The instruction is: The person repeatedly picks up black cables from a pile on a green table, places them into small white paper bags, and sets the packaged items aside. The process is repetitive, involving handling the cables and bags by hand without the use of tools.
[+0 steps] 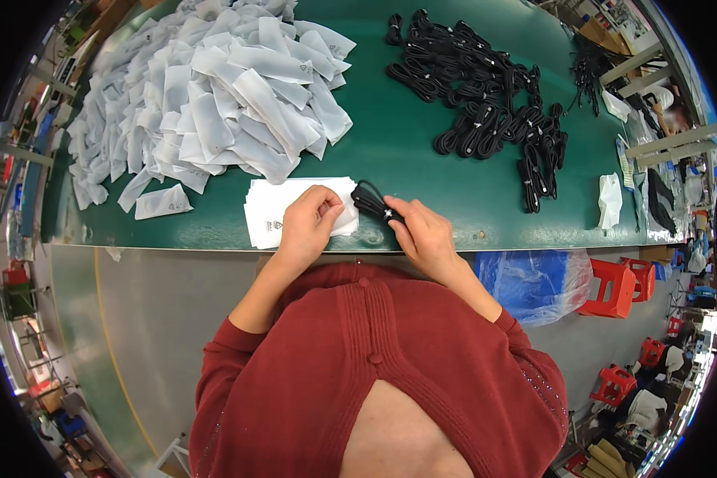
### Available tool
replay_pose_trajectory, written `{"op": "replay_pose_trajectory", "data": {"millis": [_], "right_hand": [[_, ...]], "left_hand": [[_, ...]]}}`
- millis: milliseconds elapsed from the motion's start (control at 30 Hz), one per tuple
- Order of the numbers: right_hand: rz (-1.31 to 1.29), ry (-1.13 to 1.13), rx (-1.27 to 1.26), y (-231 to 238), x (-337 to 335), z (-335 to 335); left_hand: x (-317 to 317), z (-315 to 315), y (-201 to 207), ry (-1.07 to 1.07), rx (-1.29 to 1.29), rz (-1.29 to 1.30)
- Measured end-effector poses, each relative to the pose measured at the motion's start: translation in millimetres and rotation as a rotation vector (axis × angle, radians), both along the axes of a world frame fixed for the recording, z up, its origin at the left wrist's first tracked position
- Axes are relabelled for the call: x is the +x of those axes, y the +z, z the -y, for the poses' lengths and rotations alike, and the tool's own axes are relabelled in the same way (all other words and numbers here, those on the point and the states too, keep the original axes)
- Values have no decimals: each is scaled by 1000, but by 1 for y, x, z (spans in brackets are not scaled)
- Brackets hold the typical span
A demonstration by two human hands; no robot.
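My right hand (422, 231) grips a coiled black cable (370, 199) near the table's front edge, its looped end pointing left toward the bags. My left hand (309, 223) rests over a stack of flat white plastic bags (261, 209), with thumb and fingertips pinched at the right side of the stack. Whether a bag edge lies between those fingers is too small to make out. At the far left rises a big heap of filled, frosted white bags (215, 103). Several bundled black cables (478, 88) lie in a pile at the far right.
The green table (374, 143) ends just in front of me. One filled bag (162, 202) lies apart from the heap. A crumpled white bag (609, 201) sits on the right. Below the table edge stand a blue plastic-lined container (526, 279) and a red stool (611, 288).
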State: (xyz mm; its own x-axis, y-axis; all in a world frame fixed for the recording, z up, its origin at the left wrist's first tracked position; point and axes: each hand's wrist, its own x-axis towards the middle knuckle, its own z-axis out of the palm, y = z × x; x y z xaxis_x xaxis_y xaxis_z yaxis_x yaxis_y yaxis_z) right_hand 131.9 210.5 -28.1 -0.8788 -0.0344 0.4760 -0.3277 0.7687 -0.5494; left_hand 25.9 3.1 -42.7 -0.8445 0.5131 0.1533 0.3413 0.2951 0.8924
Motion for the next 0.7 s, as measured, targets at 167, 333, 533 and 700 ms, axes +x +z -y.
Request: {"op": "replay_pose_trajectory", "data": {"millis": [167,333,533,700], "right_hand": [[31,144,146,9,-4,-8],[112,267,67,5,-13,-23],[932,-8,-883,8,-21,-8],[508,101,-793,1,-25,10]], "left_hand": [[-1,1,-1,-1,57,76],[0,1,6,-123,103,24],[3,1,20,-275,43,-192],[-5,0,31,-220,30,-274]]}}
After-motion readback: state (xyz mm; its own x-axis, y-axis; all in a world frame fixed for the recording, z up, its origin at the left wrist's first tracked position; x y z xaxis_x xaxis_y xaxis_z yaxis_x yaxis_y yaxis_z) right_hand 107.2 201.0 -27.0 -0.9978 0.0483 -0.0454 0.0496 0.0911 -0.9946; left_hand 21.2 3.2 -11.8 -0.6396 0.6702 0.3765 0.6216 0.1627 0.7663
